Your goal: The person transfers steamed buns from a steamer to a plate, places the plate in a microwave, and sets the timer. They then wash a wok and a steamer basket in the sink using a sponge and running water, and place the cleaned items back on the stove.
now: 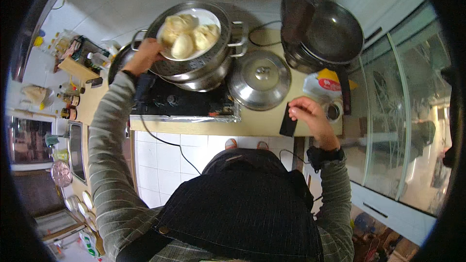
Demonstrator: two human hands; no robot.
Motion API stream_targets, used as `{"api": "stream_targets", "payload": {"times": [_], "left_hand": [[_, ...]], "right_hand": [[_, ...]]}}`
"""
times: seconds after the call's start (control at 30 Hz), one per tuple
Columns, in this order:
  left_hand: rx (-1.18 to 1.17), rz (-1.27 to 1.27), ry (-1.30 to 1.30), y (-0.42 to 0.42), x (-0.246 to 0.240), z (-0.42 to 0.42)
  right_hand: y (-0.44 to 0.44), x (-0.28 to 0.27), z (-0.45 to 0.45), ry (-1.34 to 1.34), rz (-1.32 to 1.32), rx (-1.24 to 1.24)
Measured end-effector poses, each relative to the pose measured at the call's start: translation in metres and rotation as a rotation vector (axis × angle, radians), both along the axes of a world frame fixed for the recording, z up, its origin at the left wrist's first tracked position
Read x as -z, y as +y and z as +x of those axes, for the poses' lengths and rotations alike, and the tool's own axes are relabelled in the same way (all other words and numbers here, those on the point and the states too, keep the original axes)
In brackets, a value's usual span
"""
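At the left rim of a white plate [207, 14], my left hand [147, 54] has its fingers closed on the edge. Several pale steamed buns [182, 45] lie on that plate. Beneath it is a stainless-steel steamer pot [214, 67] with metal side handles, on a black cooktop [171, 102]. My right hand [309, 114] is over the counter, its fingers curled beside a flat black object [288, 122] at the front edge. Whether the fingers grip that object is unclear. A steel pot lid [260, 80] with a knob rests right of the steamer.
A dark frying pan [335, 31] sits on stacked cookware at the back right. Near it lie a yellow-and-red package [331, 80] and a jar [333, 112]. Bottles [69, 100] and a wooden board [78, 69] stand left. A black cord [164, 142] hangs in front.
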State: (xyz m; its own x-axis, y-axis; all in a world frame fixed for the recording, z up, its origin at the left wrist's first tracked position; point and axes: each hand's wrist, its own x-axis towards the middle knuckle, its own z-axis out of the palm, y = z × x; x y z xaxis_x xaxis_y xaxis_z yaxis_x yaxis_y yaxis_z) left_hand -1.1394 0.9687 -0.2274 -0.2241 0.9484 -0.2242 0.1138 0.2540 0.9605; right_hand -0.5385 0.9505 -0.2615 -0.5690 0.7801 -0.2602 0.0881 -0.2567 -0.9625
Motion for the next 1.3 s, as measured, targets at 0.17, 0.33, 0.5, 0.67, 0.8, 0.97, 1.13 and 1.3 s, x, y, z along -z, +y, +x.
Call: {"api": "stream_targets", "payload": {"times": [0.17,0.33,0.5,0.67,0.8,0.97,1.13,1.3], "left_hand": [[-0.056,-0.057,0.066,-0.024,-0.072,0.067],[-0.044,-0.078,0.016,-0.068,-0.086,0.13],[-0.094,-0.189,-0.055,-0.118,-0.052,0.195],[-0.07,-0.286,-0.019,-0.163,-0.002,0.243],[-0.099,-0.305,-0.084,-0.182,0.043,0.267],[-0.083,-0.314,-0.177,-0.183,0.097,0.292],[-0.082,-0.297,-0.199,-0.178,0.142,0.318],[-0.051,-0.323,-0.279,-0.174,0.181,0.348]], "right_hand": [[0.009,0.063,0.049,-0.138,0.045,0.063],[0.007,0.169,0.071,-0.668,0.165,0.043],[-0.019,0.225,0.053,-1.022,0.304,-0.16],[-0.031,0.235,0.025,-1.138,0.3,-0.158],[-0.033,0.244,0.011,-1.251,0.538,0.031],[-0.028,0.251,0.019,-1.263,0.525,0.127],[-0.016,0.251,0.047,-1.255,0.431,0.119],[-0.024,0.256,0.081,-1.193,0.492,0.237]]}}
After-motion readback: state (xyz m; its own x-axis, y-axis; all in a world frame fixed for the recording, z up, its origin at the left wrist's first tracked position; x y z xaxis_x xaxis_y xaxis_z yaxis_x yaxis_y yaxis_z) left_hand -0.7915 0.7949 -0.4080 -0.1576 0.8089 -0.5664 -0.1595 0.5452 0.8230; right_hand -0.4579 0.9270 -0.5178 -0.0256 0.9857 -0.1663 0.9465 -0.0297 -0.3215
